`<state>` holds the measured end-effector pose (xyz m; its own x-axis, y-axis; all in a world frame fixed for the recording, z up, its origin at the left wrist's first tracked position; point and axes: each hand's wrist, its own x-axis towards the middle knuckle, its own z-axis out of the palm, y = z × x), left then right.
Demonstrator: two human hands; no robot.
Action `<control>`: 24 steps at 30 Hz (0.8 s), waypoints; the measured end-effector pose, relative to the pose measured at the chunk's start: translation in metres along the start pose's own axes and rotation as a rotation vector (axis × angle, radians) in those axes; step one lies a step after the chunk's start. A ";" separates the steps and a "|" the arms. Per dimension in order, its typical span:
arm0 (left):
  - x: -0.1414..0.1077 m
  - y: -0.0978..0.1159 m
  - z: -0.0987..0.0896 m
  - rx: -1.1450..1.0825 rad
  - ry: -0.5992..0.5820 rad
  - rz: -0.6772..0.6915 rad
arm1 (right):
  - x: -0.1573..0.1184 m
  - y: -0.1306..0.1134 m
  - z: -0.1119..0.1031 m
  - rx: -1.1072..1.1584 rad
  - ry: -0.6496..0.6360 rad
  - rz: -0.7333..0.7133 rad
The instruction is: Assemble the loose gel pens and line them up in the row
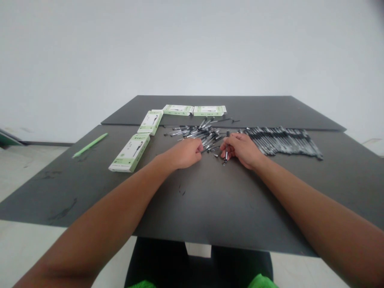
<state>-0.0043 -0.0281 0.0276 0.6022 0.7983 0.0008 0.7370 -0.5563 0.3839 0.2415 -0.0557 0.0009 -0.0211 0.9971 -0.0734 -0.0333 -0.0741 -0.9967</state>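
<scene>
Right hand [240, 149] pinches a pen [226, 154]; left hand [187, 153] curled, we can't tell on what.
Likely light, stiff, slick; we favour mid-barrel. Loose pens [207, 134] at 12 o'clock.

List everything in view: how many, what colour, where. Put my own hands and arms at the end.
Boxes: four, white and green, two left of the loose pens, two behind them
Green stick-like object: one, light green, far left
Loose pens: too many to count, black and clear, jumbled in the middle
Lined-up pens: too many to count, black and clear, right
Held pen: one, dark, in the right hand
Tabletop: two sections, dark grey, under everything listed above
Wall: one, pale, behind
Floor: one, pale, below
Hands: two, bare; left at the loose pens, right around the held pen
Arms: two, bare, reaching forward
</scene>
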 end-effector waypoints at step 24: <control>-0.002 0.017 0.006 -0.014 0.042 -0.064 | -0.001 0.000 0.001 -0.028 -0.049 0.014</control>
<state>0.0091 -0.0406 0.0284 0.5406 0.8411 0.0148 0.7689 -0.5012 0.3970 0.2409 -0.0564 0.0008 -0.0705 0.9938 -0.0859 -0.0049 -0.0865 -0.9962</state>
